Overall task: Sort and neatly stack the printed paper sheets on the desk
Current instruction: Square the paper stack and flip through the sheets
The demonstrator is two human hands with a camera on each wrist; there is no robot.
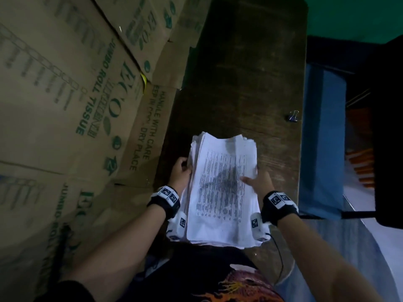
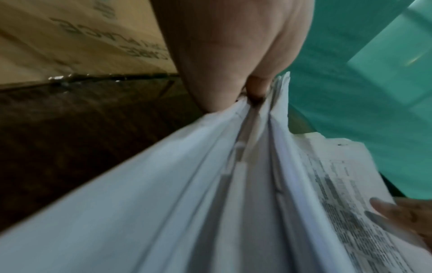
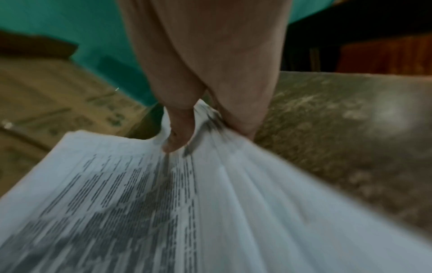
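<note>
You're holding the stack of printed sheets (image 1: 222, 188) between both hands, over the near end of the counter (image 1: 244, 73), roughly midway between its left and right edges. Whether the bottom of the stack is touching the wood is hard to call. The top page is showing lines of text with a dark smudgy patch in the middle, and the far edges are looking ragged and uneven, not squared up.

Your left hand (image 1: 181, 171) is gripping the stack's left edge, fingers curled around it; the left wrist view is showing the sheets fanning apart in layers right under the thumb. Your right hand (image 1: 258, 182) is pinching the right edge, thumb lying on the printed top page and fingers going underneath, so the paper is bunching up there in the right wrist view.

A small black binder clip (image 1: 293, 117) is sitting near the counter's right edge, well apart from the stack. Cardboard boxes (image 1: 72, 88) printed with "JUMBO ROLL TISSUE" are crowding the counter's left edge. Past the far end, a green wall (image 1: 353, 16) is showing.
</note>
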